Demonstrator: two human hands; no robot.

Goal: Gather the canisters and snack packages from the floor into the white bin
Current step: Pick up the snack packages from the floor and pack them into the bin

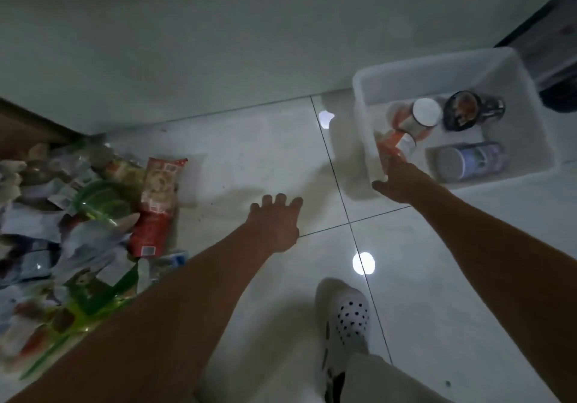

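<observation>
Left hand (274, 224): mid-frame, fingers spread above the floor, right of the snack pile (93, 215).
Right hand (396, 180): at bin (437, 65) rim, upper right, meeting an orange packet (389, 150); grip too blurred to tell.
Canisters (468, 162): inside bin.

I read this head view as dim, with a green-grey cast. The tiled floor (249, 159) throws back two bright round reflections: one glare spot (326, 119) just left of the white bin (368, 84) and a second glare spot (363, 263) nearer me. A soft shadow (346, 159) spreads left of the bin. Motion blur smears the orange item (390, 148) at the bin's near rim and hides the fingers of the right hand (395, 184). Far left of the bin, the package pile (78, 230) is soft, and lines bow toward the frame edges.
</observation>
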